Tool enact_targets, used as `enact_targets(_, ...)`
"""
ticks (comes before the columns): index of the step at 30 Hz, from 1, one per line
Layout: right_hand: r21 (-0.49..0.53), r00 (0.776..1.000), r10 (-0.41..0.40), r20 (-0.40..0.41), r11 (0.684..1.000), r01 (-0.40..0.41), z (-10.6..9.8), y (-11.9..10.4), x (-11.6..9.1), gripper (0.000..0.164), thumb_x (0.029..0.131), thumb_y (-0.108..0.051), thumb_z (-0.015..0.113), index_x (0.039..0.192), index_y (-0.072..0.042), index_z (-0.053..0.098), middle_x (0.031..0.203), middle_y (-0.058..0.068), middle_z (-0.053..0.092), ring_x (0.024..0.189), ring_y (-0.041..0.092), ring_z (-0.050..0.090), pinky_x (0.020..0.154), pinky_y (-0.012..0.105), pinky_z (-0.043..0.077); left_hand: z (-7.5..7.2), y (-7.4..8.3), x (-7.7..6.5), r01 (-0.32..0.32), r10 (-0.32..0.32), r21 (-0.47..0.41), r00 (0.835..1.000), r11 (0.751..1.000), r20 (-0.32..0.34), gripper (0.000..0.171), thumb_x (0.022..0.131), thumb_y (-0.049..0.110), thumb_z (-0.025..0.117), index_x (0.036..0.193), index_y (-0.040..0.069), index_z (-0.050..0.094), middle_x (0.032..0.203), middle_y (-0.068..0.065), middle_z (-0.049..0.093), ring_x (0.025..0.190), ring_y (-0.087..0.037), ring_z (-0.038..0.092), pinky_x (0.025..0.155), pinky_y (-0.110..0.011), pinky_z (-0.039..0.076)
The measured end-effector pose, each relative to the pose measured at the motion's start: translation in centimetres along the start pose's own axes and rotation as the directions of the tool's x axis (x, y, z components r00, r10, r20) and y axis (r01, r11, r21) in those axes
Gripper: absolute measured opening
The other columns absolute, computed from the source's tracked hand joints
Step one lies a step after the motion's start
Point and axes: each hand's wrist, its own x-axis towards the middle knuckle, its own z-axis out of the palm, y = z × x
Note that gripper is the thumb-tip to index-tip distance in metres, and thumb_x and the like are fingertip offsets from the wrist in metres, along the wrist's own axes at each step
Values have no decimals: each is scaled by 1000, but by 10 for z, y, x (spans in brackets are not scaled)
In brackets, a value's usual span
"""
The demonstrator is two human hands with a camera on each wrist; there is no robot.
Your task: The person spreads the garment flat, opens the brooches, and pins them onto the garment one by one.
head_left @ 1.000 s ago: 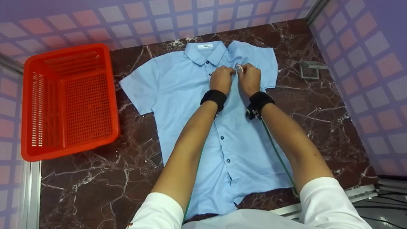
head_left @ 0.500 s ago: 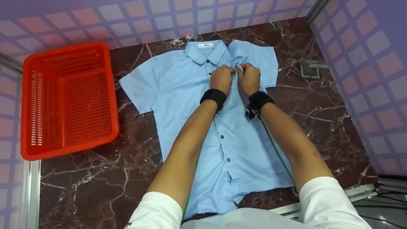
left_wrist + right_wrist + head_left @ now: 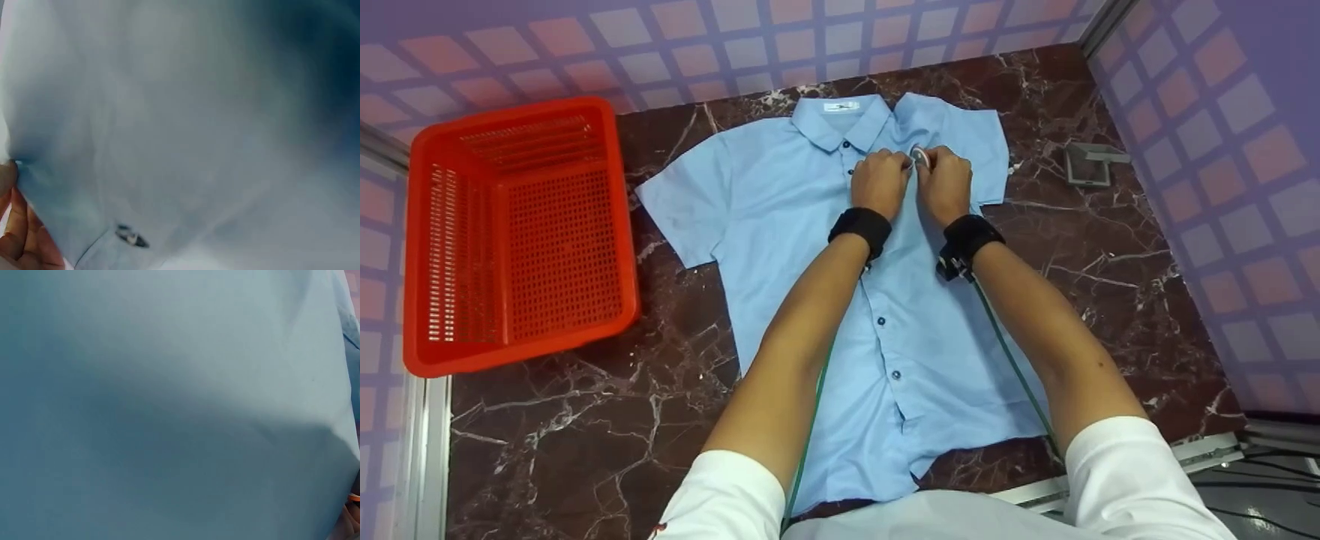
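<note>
A light blue short-sleeved button shirt (image 3: 780, 202) lies spread front side up, its collar toward the back wall. Both hands are close together over the chest, right of the button row. My left hand (image 3: 879, 184) pinches a bit of the shirt fabric, which in the left wrist view is drawn up to the fingers (image 3: 17, 225) near a dark button (image 3: 132, 236). My right hand (image 3: 947, 184) holds a small round badge-like disc (image 3: 919, 155) with a pale rim against the cloth, right at the left fingertips. The back of the disc is hidden.
A red plastic basket (image 3: 562, 255) stands at the left on the dark marble tabletop (image 3: 562, 442). Near the right wall sits a small clear box-like holder (image 3: 1087, 165). Green cables (image 3: 1012, 360) run from the wrist straps along both arms. Patterned walls border the back and sides.
The disc has tilted slightly between the fingertips, while both hands stay at the same spot on the chest. The whole view has shifted slightly; the shirt and basket lie as before.
</note>
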Motion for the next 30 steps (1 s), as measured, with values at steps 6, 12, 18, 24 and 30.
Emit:
enact_targets(6,-1,1000,19,-1,1000,-19,0,-1,1,22,98,-16,66,102,4,74,94,19,74,87,33,70,81,42,54,5,0,-2,-48,51,46,996,998,-69,25,103,20,57,107,15,81,91,-6,69,85,-25,65,77,-39,50)
enact_targets(12,4,998,53,16,999,-54,-2,-1,3,22,98,-16,66,103,4,75,95,19,74,88,33,70,83,42,54,7,2,-1,-67,70,63,996,996,-48,26,104,16,55,107,13,81,92,-7,69,85,-26,64,76,-39,51)
enact_targets(18,48,996,74,47,996,-77,-1,-2,2,22,97,-11,66,112,4,73,102,18,74,93,30,70,85,39,54,7,-2,-1,-44,45,46,999,998,-26,25,104,21,57,110,17,80,94,-6,69,87,-25,64,77,-40,50)
enact_targets(24,105,996,70,54,992,-76,-1,-1,3,28,97,-11,64,121,3,69,106,18,74,96,27,72,87,38,54,6,-5,-3,-36,37,44,999,998,-8,25,103,24,57,115,20,79,98,-5,68,91,-25,63,80,-40,48)
enact_targets(30,168,990,123,69,977,-134,-1,3,4,30,96,-13,62,121,0,72,103,16,75,95,25,71,85,34,52,4,-4,-5,-24,24,23,999,999,36,27,105,22,55,119,23,77,102,-4,66,97,-23,60,84,-38,45)
